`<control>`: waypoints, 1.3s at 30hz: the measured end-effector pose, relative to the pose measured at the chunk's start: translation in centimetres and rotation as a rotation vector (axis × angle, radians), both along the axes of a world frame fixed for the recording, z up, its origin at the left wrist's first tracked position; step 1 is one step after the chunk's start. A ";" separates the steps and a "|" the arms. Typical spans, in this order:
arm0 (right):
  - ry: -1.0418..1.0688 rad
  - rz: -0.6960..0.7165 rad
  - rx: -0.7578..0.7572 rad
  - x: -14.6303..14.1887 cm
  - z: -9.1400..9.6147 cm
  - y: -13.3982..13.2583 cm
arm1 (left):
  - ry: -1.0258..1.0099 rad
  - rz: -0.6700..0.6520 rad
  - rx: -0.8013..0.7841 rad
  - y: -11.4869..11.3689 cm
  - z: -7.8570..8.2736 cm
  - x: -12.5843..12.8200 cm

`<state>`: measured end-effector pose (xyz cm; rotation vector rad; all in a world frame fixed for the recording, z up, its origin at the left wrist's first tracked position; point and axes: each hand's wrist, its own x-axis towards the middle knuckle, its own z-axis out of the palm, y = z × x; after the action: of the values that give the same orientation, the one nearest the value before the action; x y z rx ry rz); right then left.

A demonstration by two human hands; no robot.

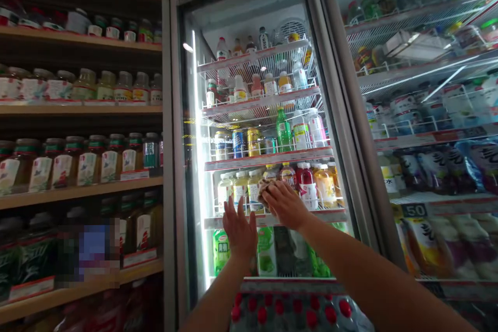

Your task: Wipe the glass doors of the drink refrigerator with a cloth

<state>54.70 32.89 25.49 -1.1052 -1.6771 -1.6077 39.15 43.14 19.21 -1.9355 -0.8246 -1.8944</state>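
Note:
My left hand (238, 229) lies flat against the glass door (249, 114) of a drinks fridge, fingers stretched upward. My right hand (284, 203) presses a crumpled brownish cloth (265, 188) against the same glass, just right of the left hand. Behind the glass at hand height stand bottles of yellow, orange and red drinks (307, 184) on a wire shelf. Green bottles (221, 250) sit on the shelf below.
Wooden shelves (81, 189) with rows of labelled bottles fill the left wall. A second glass-door fridge (428, 114) with bagged goods and bottles stands to the right. A shrink-wrapped pack of red-capped bottles (291, 311) sits low in front of the door.

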 end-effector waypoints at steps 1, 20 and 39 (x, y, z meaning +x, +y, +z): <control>-0.013 0.008 0.018 0.3 -0.3 0.2 | -0.020 0.047 -0.019 0.7 -0.2 -0.1; -0.075 0.021 0.049 1.2 -3.5 1.3 | 0.019 0.075 0.051 6.4 -5.5 -1.9; 0.136 -0.039 0.225 3.6 11.3 0.6 | 0.018 0.089 0.066 6.4 -5.8 -1.9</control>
<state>58.31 33.54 36.76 -1.1111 -1.3589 -1.6587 37.25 49.57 13.40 -1.8431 -0.8191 -1.8264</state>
